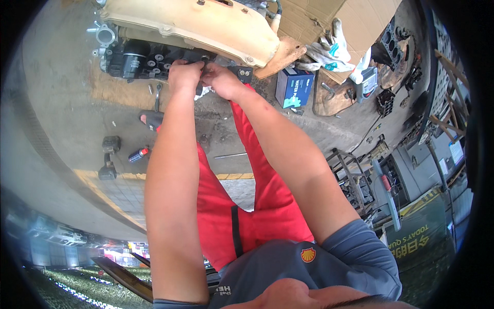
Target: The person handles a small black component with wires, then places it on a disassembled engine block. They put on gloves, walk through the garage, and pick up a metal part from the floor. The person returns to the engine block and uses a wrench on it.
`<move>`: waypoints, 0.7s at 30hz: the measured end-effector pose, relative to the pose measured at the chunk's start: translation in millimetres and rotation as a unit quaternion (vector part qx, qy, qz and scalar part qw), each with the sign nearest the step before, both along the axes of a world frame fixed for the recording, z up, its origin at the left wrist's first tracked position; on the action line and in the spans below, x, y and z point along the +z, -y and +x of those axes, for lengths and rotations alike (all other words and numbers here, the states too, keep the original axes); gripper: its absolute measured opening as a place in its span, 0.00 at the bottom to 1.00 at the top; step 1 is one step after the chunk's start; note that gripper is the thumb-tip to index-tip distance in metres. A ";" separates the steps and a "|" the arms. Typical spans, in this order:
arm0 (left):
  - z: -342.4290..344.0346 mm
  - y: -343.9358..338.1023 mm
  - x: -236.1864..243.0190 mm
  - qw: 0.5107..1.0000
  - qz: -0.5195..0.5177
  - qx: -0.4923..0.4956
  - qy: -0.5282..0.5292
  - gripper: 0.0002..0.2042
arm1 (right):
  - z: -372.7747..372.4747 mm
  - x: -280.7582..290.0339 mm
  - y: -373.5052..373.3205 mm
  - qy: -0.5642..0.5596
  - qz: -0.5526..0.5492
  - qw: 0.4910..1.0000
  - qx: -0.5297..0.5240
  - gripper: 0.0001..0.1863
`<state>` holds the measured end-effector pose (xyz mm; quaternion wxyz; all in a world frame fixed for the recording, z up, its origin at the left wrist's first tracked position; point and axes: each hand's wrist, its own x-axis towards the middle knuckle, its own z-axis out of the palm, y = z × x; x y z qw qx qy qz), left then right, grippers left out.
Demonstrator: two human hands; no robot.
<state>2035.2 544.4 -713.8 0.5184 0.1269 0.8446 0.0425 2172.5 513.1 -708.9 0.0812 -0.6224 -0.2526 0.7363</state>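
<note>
An engine lies at the top of the view, with a long beige cover along its upper side and a black oil filter on its left part. My left hand is at the engine's near side, fingers closed. Right beside it, my right hand has its fingers bent and pressed together. Both hands meet at a small dark part under the cover's edge. Fingers and shadow hide what they grip. A bit of white cloth or paper shows just below them.
A ratchet lies left of my hands. Further left are a cordless power tool and a spray can. To the right stand a blue box, work gloves on cardboard, and a grey jug.
</note>
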 end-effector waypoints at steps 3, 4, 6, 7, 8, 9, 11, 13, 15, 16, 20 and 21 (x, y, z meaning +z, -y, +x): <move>3.5 10.9 -1.4 0.999 0.032 0.018 -0.011 0.23 | 9.1 -10.1 -7.9 0.149 0.067 0.978 0.127 0.13; 5.3 12.1 3.8 0.997 0.059 0.031 -0.033 0.20 | 5.4 9.4 -28.0 0.185 0.076 0.968 0.150 0.13; 13.4 -3.4 28.3 0.992 0.067 0.106 -0.017 0.17 | 12.2 9.1 -30.3 0.249 0.150 0.939 0.182 0.14; 13.0 -7.3 35.6 0.987 0.071 0.146 -0.012 0.16 | 10.2 15.6 -34.2 0.214 0.136 0.955 0.152 0.15; 7.9 -2.2 27.0 0.978 0.088 0.191 0.013 0.11 | 8.2 22.6 -37.4 0.179 0.122 0.969 0.122 0.16; 7.3 -3.2 24.8 0.978 0.081 0.190 0.014 0.11 | 6.1 29.7 -40.5 0.142 0.108 0.980 0.092 0.17; 3.7 -6.7 25.3 0.981 0.067 0.181 0.015 0.10 | -5.5 46.1 -45.5 0.157 0.131 0.970 0.134 0.17; 1.4 -5.0 18.4 0.986 0.077 0.147 0.002 0.13 | -20.0 56.3 -54.6 0.177 0.163 0.951 0.195 0.16; -7.1 4.2 -2.5 0.990 0.085 0.110 -0.008 0.14 | -35.5 63.1 -59.5 0.204 0.200 0.918 0.275 0.16; -1.5 -6.9 16.7 0.997 0.063 0.049 -0.014 0.21 | -36.1 57.3 -60.6 0.208 0.205 0.904 0.314 0.15; 8.8 -1.8 37.4 0.968 0.211 0.088 -0.101 0.20 | -42.5 57.5 -88.4 0.188 0.158 0.877 0.414 0.18; 6.1 14.3 32.4 0.967 0.223 0.067 -0.105 0.19 | -48.0 57.9 -91.6 0.186 0.162 0.870 0.427 0.19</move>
